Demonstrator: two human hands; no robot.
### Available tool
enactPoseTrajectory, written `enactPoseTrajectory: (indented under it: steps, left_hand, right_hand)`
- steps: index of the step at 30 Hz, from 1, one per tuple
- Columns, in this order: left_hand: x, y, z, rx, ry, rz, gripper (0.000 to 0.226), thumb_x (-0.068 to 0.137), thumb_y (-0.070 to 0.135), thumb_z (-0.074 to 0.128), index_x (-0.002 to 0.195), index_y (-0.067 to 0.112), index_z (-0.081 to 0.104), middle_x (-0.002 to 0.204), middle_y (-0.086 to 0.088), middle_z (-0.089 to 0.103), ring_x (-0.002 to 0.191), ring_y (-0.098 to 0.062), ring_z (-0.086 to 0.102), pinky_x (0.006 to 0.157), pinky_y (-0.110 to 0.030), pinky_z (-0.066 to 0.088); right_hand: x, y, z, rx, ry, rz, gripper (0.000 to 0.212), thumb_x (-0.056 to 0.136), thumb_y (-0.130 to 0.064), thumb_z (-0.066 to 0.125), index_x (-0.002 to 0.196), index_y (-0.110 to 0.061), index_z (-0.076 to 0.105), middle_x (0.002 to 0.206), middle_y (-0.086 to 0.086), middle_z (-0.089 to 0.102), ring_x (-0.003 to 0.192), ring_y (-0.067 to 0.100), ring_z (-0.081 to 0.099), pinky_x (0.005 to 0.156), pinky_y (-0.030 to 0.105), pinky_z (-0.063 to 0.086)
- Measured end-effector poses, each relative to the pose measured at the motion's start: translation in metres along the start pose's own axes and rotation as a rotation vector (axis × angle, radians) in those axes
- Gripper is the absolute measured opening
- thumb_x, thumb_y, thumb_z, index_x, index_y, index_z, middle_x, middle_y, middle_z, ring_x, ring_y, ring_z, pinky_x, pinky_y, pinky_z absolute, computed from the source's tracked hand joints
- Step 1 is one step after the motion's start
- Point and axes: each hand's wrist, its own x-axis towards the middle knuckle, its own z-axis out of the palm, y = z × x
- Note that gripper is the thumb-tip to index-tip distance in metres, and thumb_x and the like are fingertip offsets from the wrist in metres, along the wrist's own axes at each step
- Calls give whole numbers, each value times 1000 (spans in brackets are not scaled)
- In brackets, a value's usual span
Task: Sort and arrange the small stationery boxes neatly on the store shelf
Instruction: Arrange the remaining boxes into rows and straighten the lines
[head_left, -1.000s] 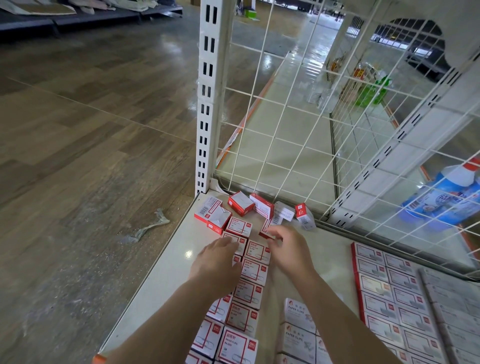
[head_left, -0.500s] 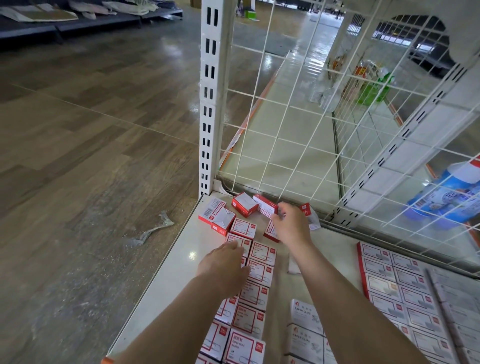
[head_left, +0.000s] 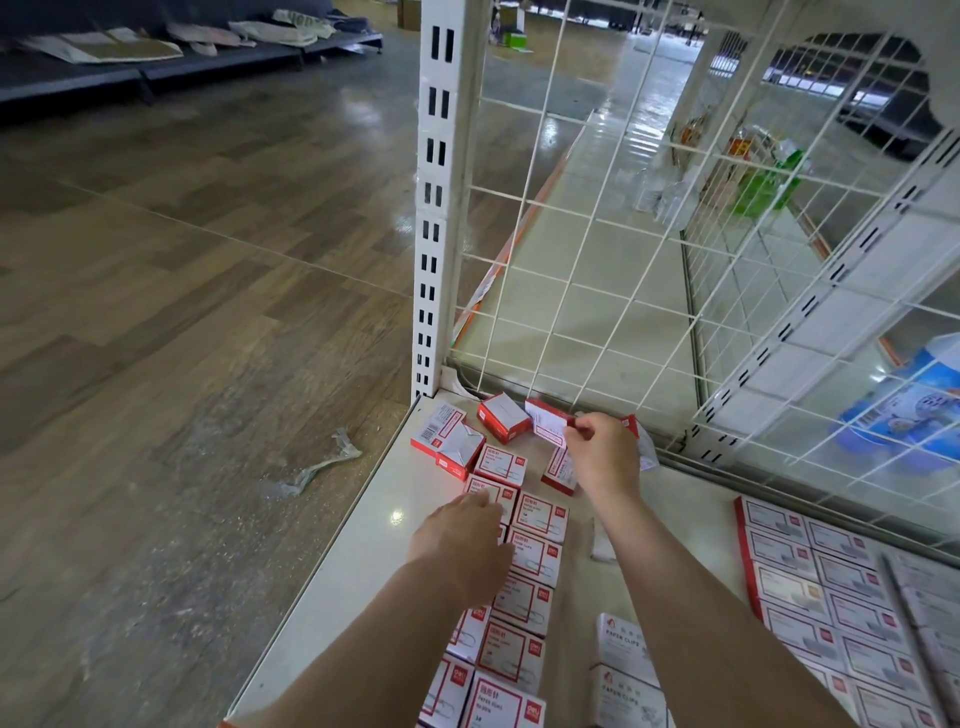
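Small red-and-white paper-clip boxes lie on the white shelf (head_left: 332, 587). Two neat columns of them (head_left: 535, 556) run toward me along the shelf's left part. Several loose boxes sit jumbled at the back left corner, among them a tilted one (head_left: 503, 417) and a barcode-up one (head_left: 439, 428). My right hand (head_left: 602, 457) pinches a white-faced box (head_left: 548, 427) near the wire back. Laid flat on the far end of the left column is my left hand (head_left: 462, 540), fingers straight.
A white wire grid (head_left: 597, 270) backs the shelf, with a slotted upright post (head_left: 435, 208) at its left corner. White paper-clip boxes (head_left: 623, 649) and a large block of flat red-edged boxes (head_left: 810, 587) lie to the right. Left of the shelf edge is wooden floor with a scrap (head_left: 317, 467).
My right hand has reached from the column's far end toward the back and taken hold of a loose box by the wire grid. The left hand has stayed on the left column.
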Motion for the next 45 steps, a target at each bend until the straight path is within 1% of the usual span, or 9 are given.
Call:
enactPoseTrajectory:
  steps: [6,13,19,21,25,34,38,42,45]
  left_hand:
    - [-1,3,-3,-64,-8,-12,47,94,35,48,139,26,40,149,4,33,133,-17,38,97,-28,44]
    - [-8,7,-7,-459,152,-87,44,95,31,48,138,25,41,141,2,45,122,-17,50,84,-24,46]
    - [-16,15,-12,-663,148,-52,38,96,26,48,132,18,51,127,-1,59,106,-14,59,76,-19,47]
    - [-20,18,-14,-684,148,-29,32,94,27,52,123,16,60,111,2,65,91,-10,60,65,-15,45]
    - [-35,17,-9,-725,126,-34,24,91,24,57,110,13,65,86,9,63,80,-7,59,67,-17,43]
    - [-55,19,-8,-567,46,19,6,91,26,56,92,23,62,97,5,65,88,-11,62,70,-17,52]
    - [-60,23,-8,-492,52,59,14,92,25,55,101,19,63,95,7,64,86,-9,61,64,-14,50]
    - [-62,21,-10,-519,81,51,6,92,25,54,94,23,60,94,9,63,85,-8,61,65,-13,50]
    - [-62,20,-11,-529,88,40,10,93,25,54,97,21,62,92,9,62,84,-7,61,62,-13,49]
  right_hand:
    - [-23,0,-25,58,73,-50,21,90,-13,55,106,-6,67,98,6,69,79,11,55,61,19,39]
    - [-62,8,-57,217,12,-106,25,85,-7,63,108,-1,67,95,5,67,72,1,56,62,-3,39]
    - [-95,10,-76,489,-78,-16,14,84,-5,63,89,-14,71,73,-14,66,70,1,62,70,16,49]
    - [-103,10,-80,571,-83,18,18,84,-4,63,83,-21,69,69,-11,66,67,3,62,65,16,50]
    - [-116,11,-85,617,-140,69,13,85,-4,62,88,-16,68,75,-6,68,72,9,64,67,18,53]
    - [-126,21,-100,359,-308,-79,19,86,-16,63,104,-17,69,94,-11,68,88,-2,61,72,7,46]
    - [-127,17,-103,202,-373,-154,16,89,-26,58,95,-20,72,80,-11,68,73,-5,60,64,9,44]
    - [-127,28,-103,171,-367,-19,34,94,-34,48,88,-8,69,84,8,69,81,22,65,75,30,52]
    - [-134,26,-104,381,-465,-11,19,93,-23,53,87,-16,69,86,3,71,86,17,67,78,27,55]
